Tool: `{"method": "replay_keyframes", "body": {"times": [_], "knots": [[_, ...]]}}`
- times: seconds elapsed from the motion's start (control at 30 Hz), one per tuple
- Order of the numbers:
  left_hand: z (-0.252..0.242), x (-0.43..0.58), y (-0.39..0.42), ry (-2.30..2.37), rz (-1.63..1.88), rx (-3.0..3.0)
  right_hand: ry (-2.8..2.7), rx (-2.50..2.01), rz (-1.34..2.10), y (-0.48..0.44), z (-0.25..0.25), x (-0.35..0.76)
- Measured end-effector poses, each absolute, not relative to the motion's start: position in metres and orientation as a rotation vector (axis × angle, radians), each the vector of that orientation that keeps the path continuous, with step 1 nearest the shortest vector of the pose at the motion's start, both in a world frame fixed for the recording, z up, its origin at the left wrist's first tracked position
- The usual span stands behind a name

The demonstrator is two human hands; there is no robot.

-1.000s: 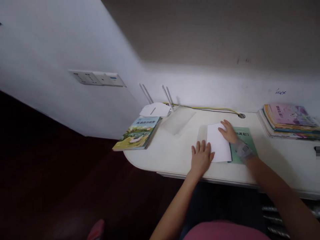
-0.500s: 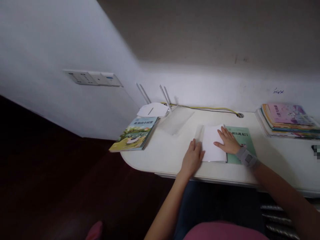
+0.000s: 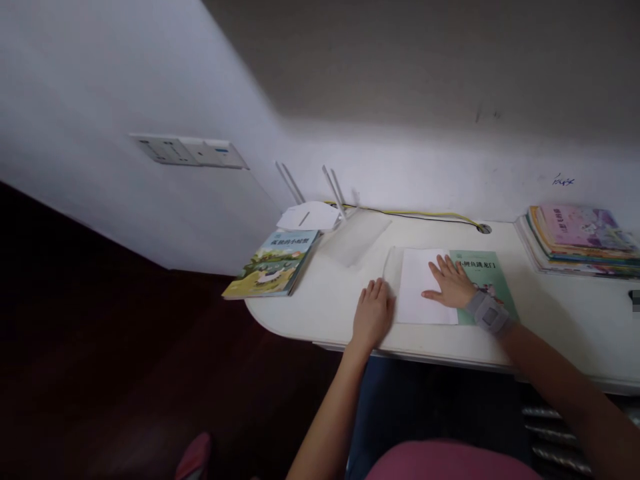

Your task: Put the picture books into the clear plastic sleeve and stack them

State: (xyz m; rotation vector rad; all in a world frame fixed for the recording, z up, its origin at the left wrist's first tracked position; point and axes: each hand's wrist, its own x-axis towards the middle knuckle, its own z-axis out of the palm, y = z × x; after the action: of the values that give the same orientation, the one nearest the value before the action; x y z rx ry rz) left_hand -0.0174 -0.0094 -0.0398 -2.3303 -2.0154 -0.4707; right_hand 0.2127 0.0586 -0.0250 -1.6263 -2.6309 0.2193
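nearest, pink-clothed lap at frame bottom, two bare forearms reaching up to white desk [image 3: 550, 333]. left hand [image 3: 373, 313] at about 6 o'clock of desk, fingers loosely curled, resting on desk just left of white sheet [image 3: 420, 293], touching its left edge. right hand [image 3: 451, 283], grey wrist strap, fingers spread flat, pressing sheet onto green book [image 3: 483, 280]. step looks like smoothing or creasing paper over book; next move likely needs firm, even press along fold. farther: picture book [image 3: 273, 263] at 10 o'clock, router [image 3: 310, 215] beyond it, book stack [image 3: 580, 240] at 2 o'clock.
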Motion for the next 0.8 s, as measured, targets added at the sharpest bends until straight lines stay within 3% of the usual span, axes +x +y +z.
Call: {"method": "replay_keyframes", "body": {"times": [0.6, 0.8], "knots": [[-0.022, -0.005, -0.016, -1.983, -0.683, -2.132, -2.718, -1.434, 0.224, 0.024, -0.014, 0.274], [-0.008, 0.035, -0.047, -1.467, -0.884, -2.608, -2.696, -1.469, 0.208, 0.023, -0.013, 0.262]]}}
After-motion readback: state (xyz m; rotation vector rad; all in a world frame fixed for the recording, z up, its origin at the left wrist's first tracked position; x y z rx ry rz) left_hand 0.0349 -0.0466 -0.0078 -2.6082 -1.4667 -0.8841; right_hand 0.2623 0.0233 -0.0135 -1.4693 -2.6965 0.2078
